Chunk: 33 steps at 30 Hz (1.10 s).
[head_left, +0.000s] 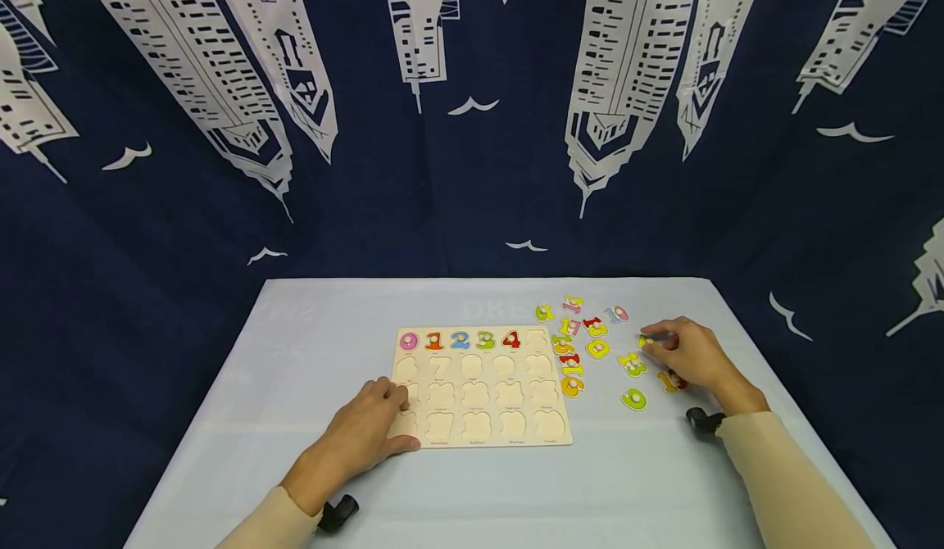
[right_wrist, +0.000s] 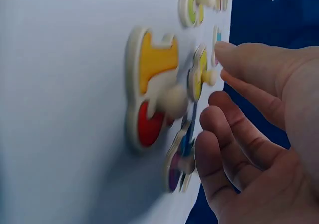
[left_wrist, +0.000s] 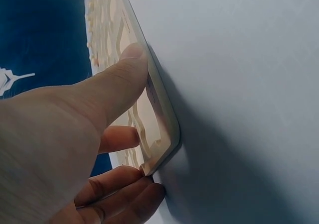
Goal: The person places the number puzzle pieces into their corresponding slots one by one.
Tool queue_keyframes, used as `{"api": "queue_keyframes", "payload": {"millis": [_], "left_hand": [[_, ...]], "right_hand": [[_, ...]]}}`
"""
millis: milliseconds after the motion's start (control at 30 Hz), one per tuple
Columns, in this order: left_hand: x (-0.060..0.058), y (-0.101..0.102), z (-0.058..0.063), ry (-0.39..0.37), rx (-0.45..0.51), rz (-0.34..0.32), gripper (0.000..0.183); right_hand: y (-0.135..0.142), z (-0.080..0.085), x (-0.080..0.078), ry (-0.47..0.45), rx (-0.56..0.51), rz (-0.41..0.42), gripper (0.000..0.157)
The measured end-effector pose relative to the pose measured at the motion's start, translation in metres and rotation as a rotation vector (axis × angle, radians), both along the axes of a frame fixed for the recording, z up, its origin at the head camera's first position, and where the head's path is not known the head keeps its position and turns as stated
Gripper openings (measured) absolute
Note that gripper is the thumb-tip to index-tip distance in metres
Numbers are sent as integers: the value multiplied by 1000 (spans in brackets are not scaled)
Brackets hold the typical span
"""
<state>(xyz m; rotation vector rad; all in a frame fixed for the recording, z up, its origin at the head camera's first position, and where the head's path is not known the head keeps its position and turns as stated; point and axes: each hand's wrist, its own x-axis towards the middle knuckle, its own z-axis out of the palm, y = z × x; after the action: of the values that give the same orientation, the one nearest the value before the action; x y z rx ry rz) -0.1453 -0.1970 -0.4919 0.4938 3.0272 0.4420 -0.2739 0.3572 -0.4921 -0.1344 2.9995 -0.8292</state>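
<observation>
A wooden number puzzle board (head_left: 483, 448) lies on the table, with coloured numerals from 0 to 4 seated along its back row. My left hand (head_left: 365, 424) holds its near left corner. In the left wrist view the thumb (left_wrist: 119, 79) lies over the near edge, other fingers bent at the left edge. To the right of the board, my right hand (head_left: 689, 358) reaches a small yellow number piece (right_wrist: 198, 72). Thumb and fingers stand around its wooden knob without closing on it. Below it in the right wrist view is a yellow-and-red number piece (right_wrist: 154, 59).
Several loose number pieces lie between the board and my right hand, among them a green 9 (head_left: 633, 400) and an orange 6 (head_left: 572, 386). A pink-and-blue 10 (head_left: 616, 314) lies farther back. Behind the white table (head_left: 332, 311) hangs a dark blue cloth (head_left: 442, 205) with white buildings.
</observation>
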Motion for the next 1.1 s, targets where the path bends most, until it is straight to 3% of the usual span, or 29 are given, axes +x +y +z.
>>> {"api": "queue_keyframes", "payload": {"millis": [167,733,1100], "left_hand": [[0,0,0,-2,8,2,60],[1,-1,1,-7,20,3,63],[1,-1,2,-9,17,6,63]], "right_hand": [[9,-5,-2,-37,-11,-7,36],[4,-11,-8,57,28,-22,15],[-21,2,-4,109,-4,-17,18]]}}
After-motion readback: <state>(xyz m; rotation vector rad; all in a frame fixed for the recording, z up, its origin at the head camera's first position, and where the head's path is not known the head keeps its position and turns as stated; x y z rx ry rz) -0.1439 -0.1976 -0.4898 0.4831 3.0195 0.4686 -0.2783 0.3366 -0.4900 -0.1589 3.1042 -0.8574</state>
